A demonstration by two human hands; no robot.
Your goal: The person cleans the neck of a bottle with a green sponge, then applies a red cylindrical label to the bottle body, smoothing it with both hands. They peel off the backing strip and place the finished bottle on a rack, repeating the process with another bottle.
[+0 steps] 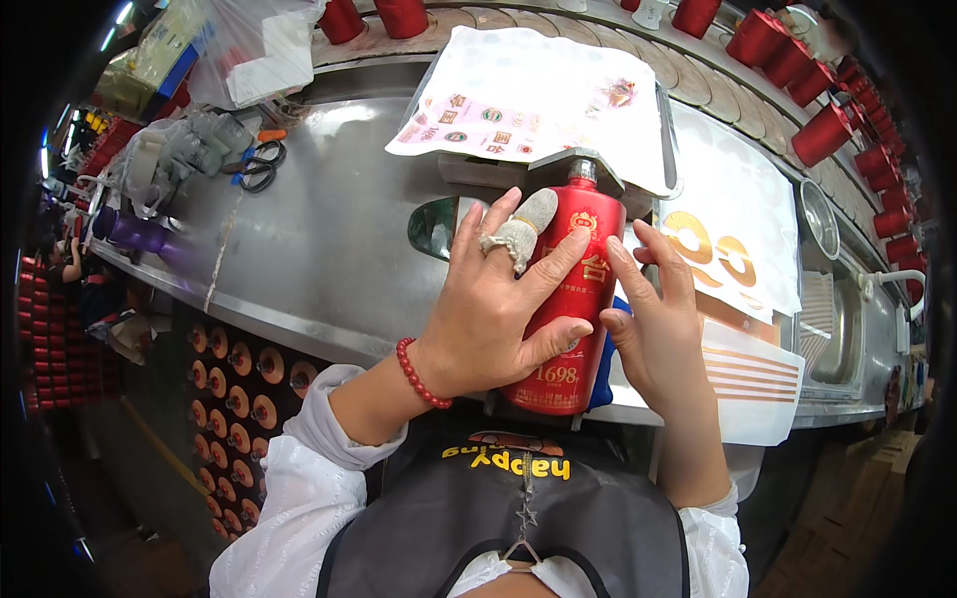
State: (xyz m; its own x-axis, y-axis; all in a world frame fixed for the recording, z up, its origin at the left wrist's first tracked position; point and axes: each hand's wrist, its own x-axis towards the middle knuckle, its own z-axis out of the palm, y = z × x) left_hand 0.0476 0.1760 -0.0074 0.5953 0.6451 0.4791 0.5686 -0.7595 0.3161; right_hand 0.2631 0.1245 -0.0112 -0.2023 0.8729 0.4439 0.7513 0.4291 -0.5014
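At the near edge of the steel desk [344,214], a red bottle [583,299] lay face up, its neck aimed at 12 o'clock and close against a grey metal bracket [610,171]. The left hand [483,314] came across it from 8 o'clock, its grip spread wide: index finger and thumb lay over the bottle's face without wrapping around it, and a pale cloth cover [538,212] sat on a neighbouring finger. A red bead bracelet [412,377] circled that wrist. The right hand [660,334] stood at 3 o'clock from the bottle, its grip loosely open and the fingers bent, thumb tip right by the bottle's edge; whether it touched could not be told.

From the bottle, a white printed sheet [568,75] lay at 12 o'clock and another sheet with gold figures [768,214] at 2 o'clock. Black-handled scissors [261,167] rested well apart at 10 o'clock, while a sink [847,329] was set at 3 o'clock. Farther out at 2 o'clock stood red containers [822,137].
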